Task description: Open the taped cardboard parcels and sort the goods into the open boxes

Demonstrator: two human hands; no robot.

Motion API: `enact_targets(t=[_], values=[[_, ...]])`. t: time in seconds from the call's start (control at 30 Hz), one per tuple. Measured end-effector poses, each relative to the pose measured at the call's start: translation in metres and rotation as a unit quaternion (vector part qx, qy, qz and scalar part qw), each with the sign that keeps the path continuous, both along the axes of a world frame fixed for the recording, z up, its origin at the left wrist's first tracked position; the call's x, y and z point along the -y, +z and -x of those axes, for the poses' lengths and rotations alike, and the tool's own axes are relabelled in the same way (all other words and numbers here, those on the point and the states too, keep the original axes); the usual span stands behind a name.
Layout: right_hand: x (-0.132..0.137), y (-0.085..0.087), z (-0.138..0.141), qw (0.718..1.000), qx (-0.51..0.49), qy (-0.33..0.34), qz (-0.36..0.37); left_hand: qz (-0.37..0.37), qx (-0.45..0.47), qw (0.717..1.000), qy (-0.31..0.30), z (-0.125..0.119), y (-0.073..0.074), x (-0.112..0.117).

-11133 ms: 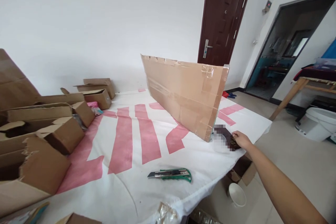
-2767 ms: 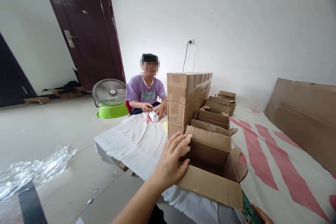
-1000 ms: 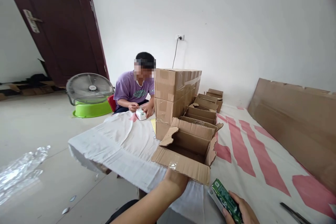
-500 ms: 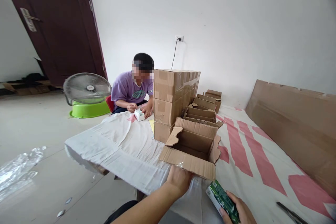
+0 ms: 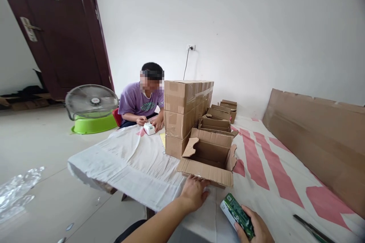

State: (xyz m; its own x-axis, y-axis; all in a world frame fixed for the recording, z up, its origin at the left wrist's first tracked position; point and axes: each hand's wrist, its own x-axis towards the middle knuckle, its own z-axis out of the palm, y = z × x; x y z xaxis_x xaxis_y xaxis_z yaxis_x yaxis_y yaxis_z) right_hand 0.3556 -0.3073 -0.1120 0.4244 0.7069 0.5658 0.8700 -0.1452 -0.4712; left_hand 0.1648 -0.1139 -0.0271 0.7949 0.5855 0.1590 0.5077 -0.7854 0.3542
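My left hand [image 5: 194, 194] lies at the near side of an open cardboard box [image 5: 205, 172], its fingers stretched out and their tips at the lower edge of the front flap. No object shows in that hand. The box stands with its flaps folded outward, and what I see of its inside is bare. Lower right, my right hand [image 5: 255, 228] grips a small green and white carton [image 5: 237, 214], thumb on one side and fingers on the other. The carton is tilted above the tablecloth.
Sealed boxes [image 5: 175, 121] are stacked left of a row of open boxes [image 5: 215, 124]. A co-worker [image 5: 142, 100] across the cloth-covered table [image 5: 114, 159] handles a white item [image 5: 149, 128]. A utility knife [image 5: 310, 228] lies at right; a cardboard sheet [image 5: 313, 133] leans behind.
My left hand has come out from beneath the front flap, so its fingers now show. The right hand still holds the carton. The view has shifted slightly.
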Motion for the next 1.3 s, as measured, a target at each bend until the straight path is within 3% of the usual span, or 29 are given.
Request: enact_targets(t=[0.2,0.37,0.47,0.67,0.93,1.17,1.23,1.3], values=[[-0.005,0.011,0.025,0.997,-0.012,-0.039,-0.062,0.009,0.022,0.999,-0.029,0.001,-0.006,0.007],[-0.001,0.017,0.023,0.998,-0.018,0.022,-0.047,0.041,0.08,0.976,-0.199,-0.001,-0.017,0.017],[0.002,0.019,0.016,0.996,0.004,0.09,-0.026,0.029,0.091,0.966,-0.242,-0.007,-0.029,0.023],[0.002,0.019,0.014,0.99,0.037,0.128,-0.044,0.011,0.07,0.972,-0.223,-0.017,-0.04,0.028],[-0.002,0.011,0.014,0.989,0.07,0.069,-0.112,-0.003,0.055,0.978,-0.199,-0.016,-0.036,0.029],[0.013,-0.005,0.011,0.995,0.008,0.094,-0.029,-0.073,0.082,0.975,-0.195,-0.013,-0.035,0.034],[0.022,-0.001,0.008,0.992,-0.01,0.123,-0.005,-0.086,0.099,0.972,-0.196,-0.009,-0.038,0.041],[0.034,0.016,0.006,0.985,-0.025,0.166,0.026,-0.094,0.135,0.966,-0.201,-0.002,-0.037,0.052]])
